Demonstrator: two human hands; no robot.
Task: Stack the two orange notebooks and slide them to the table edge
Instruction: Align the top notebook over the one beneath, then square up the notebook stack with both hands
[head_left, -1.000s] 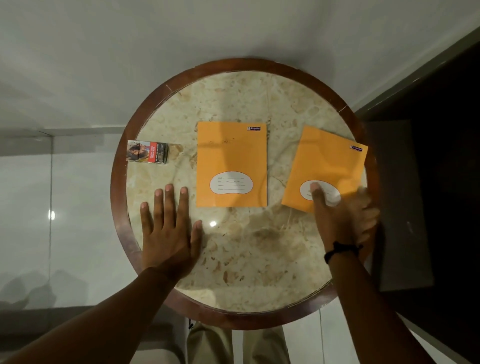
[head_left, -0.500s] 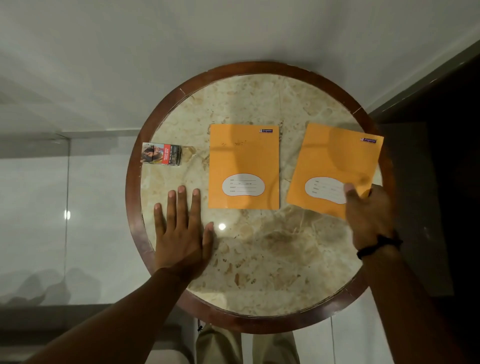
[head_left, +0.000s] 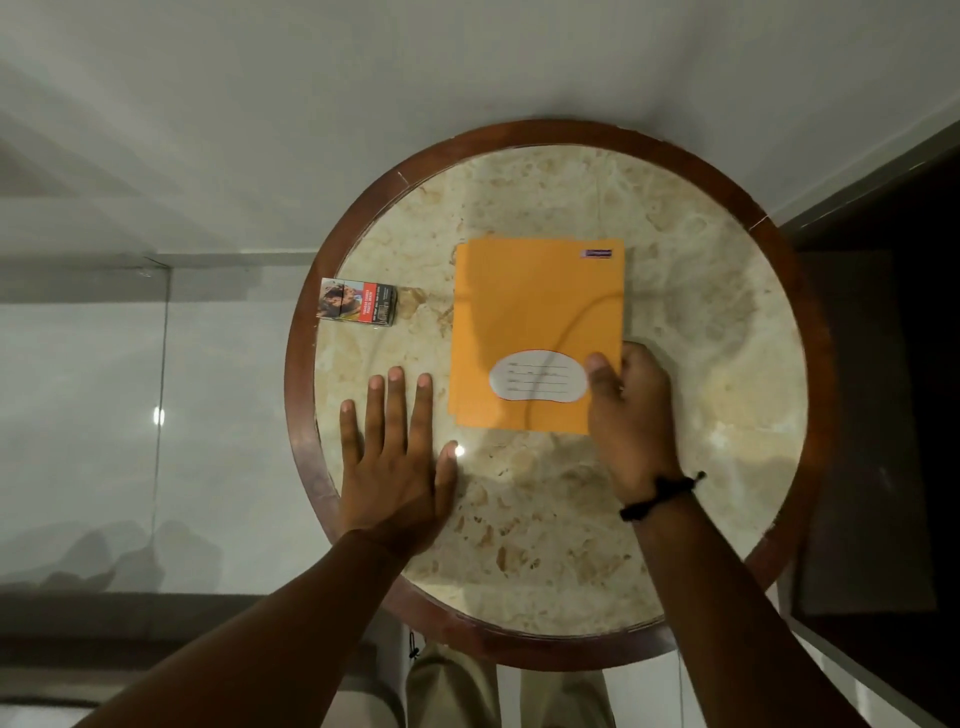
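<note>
Top notebook: orange, white label patch near its near edge, lying almost square on the bottom notebook, of which only a thin sliver shows along the left and far edges. Stack near the table's middle, well apart from the rim on every side.
Right hand: at the stack's near right corner, thumb pressed on the top cover beside the label, fingers curled at the right edge; whether under the cover, cannot tell. Black wristband at the wrist.
Left hand: flat and spread on bare marble, just left of the stack, holding nothing.
Small printed box: by the left rim, apart from the stack.
Table: round, marble top, dark wood rim; open marble to the right, far and near sides of the stack.
</note>
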